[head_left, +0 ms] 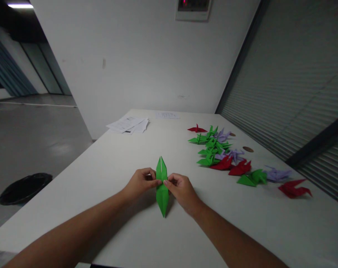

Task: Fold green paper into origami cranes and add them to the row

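A long, narrow piece of folded green paper (162, 193) lies on the white table (115, 163), pointed at both ends, with a slit down its far half. My left hand (141, 182) pinches its left edge at the middle, fingers closed. My right hand (181, 188) pinches the right edge opposite, fingers closed too. The fingertips of both hands nearly meet over the paper's waist.
Several finished paper cranes in green (210, 147), red (294, 189) and lilac (277, 173) lie in a row at the right. A stack of white sheets (128, 124) sits at the far left of the table. A black bin (23, 188) stands on the floor, left.
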Tool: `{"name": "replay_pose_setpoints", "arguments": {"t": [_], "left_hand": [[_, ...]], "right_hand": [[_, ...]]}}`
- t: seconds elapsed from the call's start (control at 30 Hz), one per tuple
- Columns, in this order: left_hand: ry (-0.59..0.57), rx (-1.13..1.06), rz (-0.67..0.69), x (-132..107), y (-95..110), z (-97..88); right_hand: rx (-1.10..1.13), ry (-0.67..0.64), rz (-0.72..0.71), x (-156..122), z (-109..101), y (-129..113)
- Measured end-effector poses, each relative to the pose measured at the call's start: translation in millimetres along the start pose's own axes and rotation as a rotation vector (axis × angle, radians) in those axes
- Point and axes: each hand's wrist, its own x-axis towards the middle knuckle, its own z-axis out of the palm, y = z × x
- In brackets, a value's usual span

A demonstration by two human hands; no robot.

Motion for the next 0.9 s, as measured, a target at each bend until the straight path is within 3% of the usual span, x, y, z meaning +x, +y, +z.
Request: {"name": "replay_pose_setpoints", "arguments": {"t": [0.4,0.67,0.9], "left_hand": [[0.013,0.016,-0.051,2.6,-5.4,-2.7],[-0.043,-0.116,-0.068,-1.9,-1.6,0.0],[-0.042,-0.071,-0.085,-1.3,-6.0,-2.7]], "right_hand": [[-0.131,0.023,-0.061,-1.8,0.0,-6.4],[-0.132,0.014,-0.068,-2.7,1.1,-8.5],[-0.095,0.026,-0.056,-3.7,3.3,-7.9]]}}
